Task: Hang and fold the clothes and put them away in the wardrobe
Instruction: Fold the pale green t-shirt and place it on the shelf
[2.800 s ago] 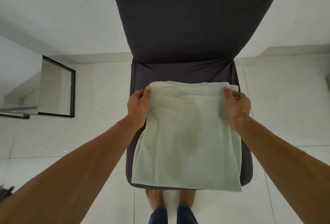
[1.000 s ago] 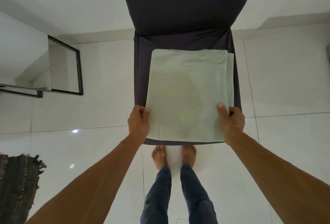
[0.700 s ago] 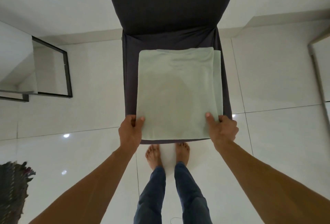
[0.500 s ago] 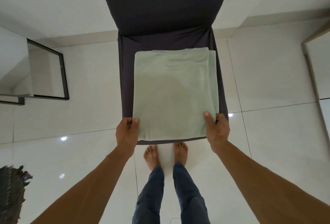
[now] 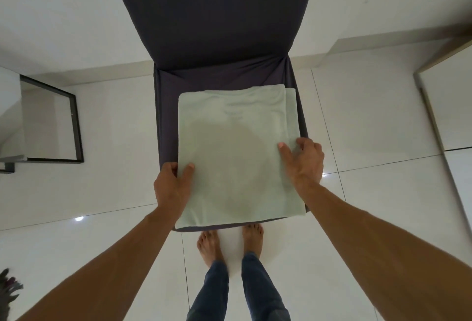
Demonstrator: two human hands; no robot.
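Pale green T-shirt (image 5: 237,157) lies folded to a rectangle on the chair seat (image 5: 166,116), left hand (image 5: 172,187) pinching its 8 o'clock edge, right hand (image 5: 304,162) gripping its 3 o'clock edge, fingers apparently tucked beneath; judged: folding mostly done, wardrobe stowage not yet done.

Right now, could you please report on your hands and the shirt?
Left hand pinches folded shirt at left edge; right hand grips right edge. Shirt lies on chair seat. Nothing on top.
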